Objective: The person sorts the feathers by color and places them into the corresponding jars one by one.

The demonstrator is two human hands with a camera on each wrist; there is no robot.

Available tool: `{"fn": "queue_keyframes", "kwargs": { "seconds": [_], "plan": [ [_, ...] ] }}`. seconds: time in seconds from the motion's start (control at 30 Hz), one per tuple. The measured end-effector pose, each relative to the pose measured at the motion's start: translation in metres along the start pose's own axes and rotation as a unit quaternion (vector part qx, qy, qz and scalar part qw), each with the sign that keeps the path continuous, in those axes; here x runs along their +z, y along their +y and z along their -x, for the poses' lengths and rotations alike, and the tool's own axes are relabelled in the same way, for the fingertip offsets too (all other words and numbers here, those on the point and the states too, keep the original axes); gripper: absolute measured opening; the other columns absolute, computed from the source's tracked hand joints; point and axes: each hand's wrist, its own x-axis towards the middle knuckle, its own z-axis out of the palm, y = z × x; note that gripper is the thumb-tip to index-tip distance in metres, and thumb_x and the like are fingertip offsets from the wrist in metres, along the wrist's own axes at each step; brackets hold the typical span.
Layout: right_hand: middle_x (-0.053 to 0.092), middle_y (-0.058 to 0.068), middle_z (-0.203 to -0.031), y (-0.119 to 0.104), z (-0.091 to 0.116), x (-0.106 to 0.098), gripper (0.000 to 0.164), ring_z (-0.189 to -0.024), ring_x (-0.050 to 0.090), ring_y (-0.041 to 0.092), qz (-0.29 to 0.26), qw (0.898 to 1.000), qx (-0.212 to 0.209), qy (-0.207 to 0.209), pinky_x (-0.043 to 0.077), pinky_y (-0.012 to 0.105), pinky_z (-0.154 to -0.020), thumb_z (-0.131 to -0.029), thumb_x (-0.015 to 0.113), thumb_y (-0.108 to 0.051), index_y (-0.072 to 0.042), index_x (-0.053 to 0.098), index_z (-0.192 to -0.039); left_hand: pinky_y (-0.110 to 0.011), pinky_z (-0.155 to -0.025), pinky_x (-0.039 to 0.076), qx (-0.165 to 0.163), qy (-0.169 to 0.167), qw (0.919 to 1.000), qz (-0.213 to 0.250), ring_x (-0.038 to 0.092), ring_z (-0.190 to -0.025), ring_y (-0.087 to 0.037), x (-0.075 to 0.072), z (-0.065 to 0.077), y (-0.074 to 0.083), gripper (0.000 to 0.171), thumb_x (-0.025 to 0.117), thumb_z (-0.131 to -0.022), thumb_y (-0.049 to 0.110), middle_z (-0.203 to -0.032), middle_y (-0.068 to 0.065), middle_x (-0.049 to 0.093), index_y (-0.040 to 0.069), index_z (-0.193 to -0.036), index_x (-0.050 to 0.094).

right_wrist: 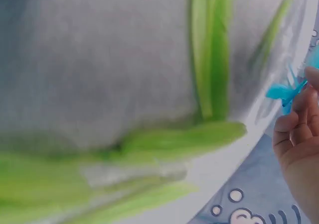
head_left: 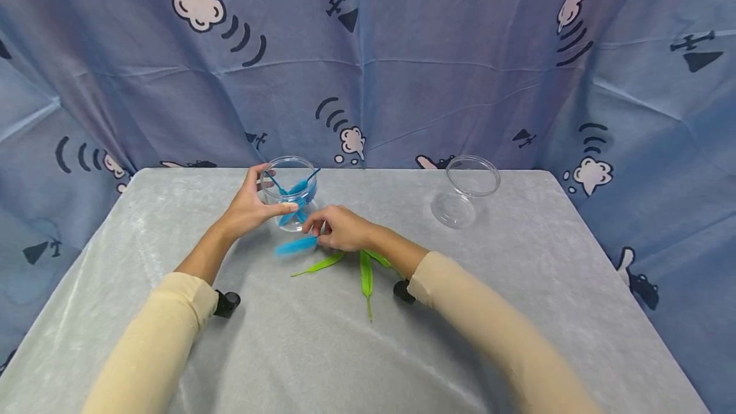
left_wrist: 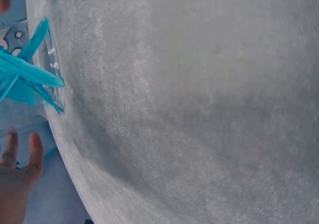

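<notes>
A clear round jar (head_left: 293, 174) stands at the back left of the table with several blue feathers (head_left: 297, 189) inside. My left hand (head_left: 253, 203) grips its left side, thumb across the front and fingers behind. Just in front of the jar, my right hand (head_left: 342, 229) pinches a blue feather (head_left: 296, 246) by one end, its other end pointing left. Several green feathers (head_left: 366, 273) lie on the table below my right hand and forearm, partly hidden by them. The left wrist view shows the blue feathers (left_wrist: 30, 69) crossing one another through the clear wall.
A second clear jar (head_left: 453, 211) stands at the back right of the grey cloth-covered table (head_left: 517, 312). Behind the table's far edge hangs a blue patterned curtain (head_left: 402, 101). Each sleeve end has a small black wrist camera (head_left: 227, 304) beside it.
</notes>
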Motion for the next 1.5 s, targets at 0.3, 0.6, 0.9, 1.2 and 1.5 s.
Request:
{"fn": "queue_keyframes", "kwargs": {
  "seconds": [0.3,0.6,0.9,1.2,1.5],
  "plan": [
    [0.065,0.006,-0.097,-0.017,0.011,-0.027,0.025,-0.085,0.062,0.017,-0.021,0.999,-0.043,0.018,0.053,0.024,-0.078,-0.092,0.064,0.005,-0.002,0.069,-0.115,-0.060,-0.107,0.036,0.011,0.004,0.9997,0.022,0.024,-0.145,-0.040,0.000,0.000,-0.002,0.104,0.081,-0.084,0.029,-0.159,-0.015,0.024,0.013,-0.158,0.009],
    [0.068,0.013,-0.099,-0.036,0.012,-0.052,0.023,-0.080,0.065,0.018,-0.059,0.992,-0.079,0.075,0.054,0.026,-0.076,-0.091,0.066,0.003,0.002,0.068,-0.114,-0.062,-0.108,0.035,0.002,-0.001,0.9998,0.022,0.022,-0.146,-0.042,0.000,0.001,-0.002,0.105,0.080,-0.084,0.033,-0.160,-0.018,0.020,0.015,-0.158,0.008],
    [0.068,0.017,-0.094,-0.034,0.004,-0.063,0.011,-0.079,0.069,0.022,-0.138,0.971,-0.092,0.172,0.056,0.031,-0.075,-0.092,0.065,0.005,0.006,0.067,-0.103,-0.064,-0.108,0.033,-0.005,0.000,0.9999,0.009,0.020,-0.146,-0.043,0.001,-0.001,-0.002,0.107,0.080,-0.084,0.034,-0.161,-0.018,0.018,0.015,-0.159,0.006],
    [0.069,0.021,-0.095,-0.035,-0.005,-0.068,0.008,-0.086,0.068,0.038,-0.190,0.950,-0.068,0.237,0.057,0.034,-0.080,-0.094,0.064,0.003,0.004,0.067,-0.101,-0.063,-0.108,0.034,-0.009,-0.002,0.9999,0.011,0.020,-0.147,-0.041,0.000,0.000,0.000,0.105,0.080,-0.086,0.032,-0.161,-0.018,0.018,0.015,-0.159,0.006],
    [0.070,0.018,-0.094,-0.039,-0.019,-0.055,0.007,-0.086,0.067,0.030,-0.183,0.940,-0.044,0.283,0.055,0.029,-0.080,-0.093,0.065,0.002,0.005,0.069,-0.099,-0.063,-0.109,0.033,-0.006,-0.003,0.9999,0.011,0.019,-0.147,-0.042,-0.001,-0.001,-0.001,0.108,0.081,-0.084,0.036,-0.161,-0.018,0.018,0.015,-0.159,0.005]
  ]
}}
